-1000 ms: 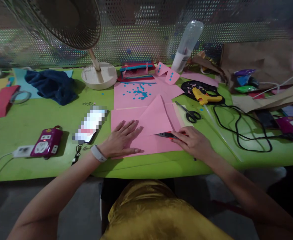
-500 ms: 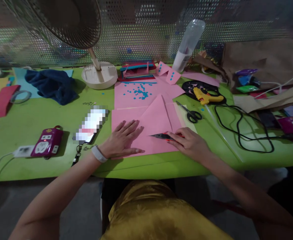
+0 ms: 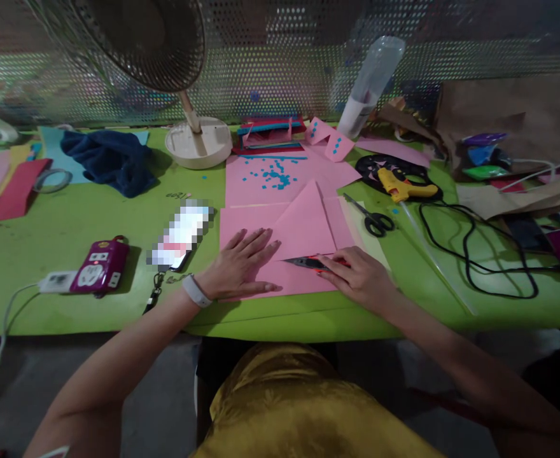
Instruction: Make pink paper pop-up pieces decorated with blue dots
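Snips (image 3: 305, 261) slid toward 9 o'clock, tip facing left hand (image 3: 240, 264), flat on pink paper (image 3: 292, 281); right hand (image 3: 362, 277) grasps them.

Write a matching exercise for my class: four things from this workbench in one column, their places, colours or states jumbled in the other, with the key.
1) left hand
2) right hand
3) glue gun
4) cloth

A) yellow
B) dark blue, left of the fan
C) gripping a pointed tool
D) spread flat on pink paper

Pairs: 1-D, 2-C, 3-A, 4-B
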`<state>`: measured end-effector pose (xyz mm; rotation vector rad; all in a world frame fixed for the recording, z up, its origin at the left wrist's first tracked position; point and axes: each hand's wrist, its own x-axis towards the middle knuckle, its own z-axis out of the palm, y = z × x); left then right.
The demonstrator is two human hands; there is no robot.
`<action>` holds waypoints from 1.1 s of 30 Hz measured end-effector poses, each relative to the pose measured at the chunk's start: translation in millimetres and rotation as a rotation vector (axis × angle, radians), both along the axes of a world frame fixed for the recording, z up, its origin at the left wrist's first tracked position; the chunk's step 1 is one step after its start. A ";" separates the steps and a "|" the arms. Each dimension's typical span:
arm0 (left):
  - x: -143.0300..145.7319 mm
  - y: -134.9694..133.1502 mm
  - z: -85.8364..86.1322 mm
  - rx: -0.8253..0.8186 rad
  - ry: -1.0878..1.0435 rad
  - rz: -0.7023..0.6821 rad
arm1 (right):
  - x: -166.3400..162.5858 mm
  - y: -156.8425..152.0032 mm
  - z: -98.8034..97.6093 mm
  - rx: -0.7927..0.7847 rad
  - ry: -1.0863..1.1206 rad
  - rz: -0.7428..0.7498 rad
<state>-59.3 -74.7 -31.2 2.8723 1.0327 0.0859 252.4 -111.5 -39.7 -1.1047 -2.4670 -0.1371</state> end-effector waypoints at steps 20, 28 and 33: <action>-14.3 12.8 5.3 -0.113 -0.185 -0.001 | -11.2 -3.6 -1.2 -0.050 -0.007 -0.001; -33.2 28.6 -13.6 -0.110 -0.216 -0.021 | -20.6 -5.1 3.1 -0.023 -0.045 -0.032; -31.6 24.6 -17.0 -0.042 -0.118 -0.041 | -32.3 -2.8 7.2 -0.026 -0.074 -0.018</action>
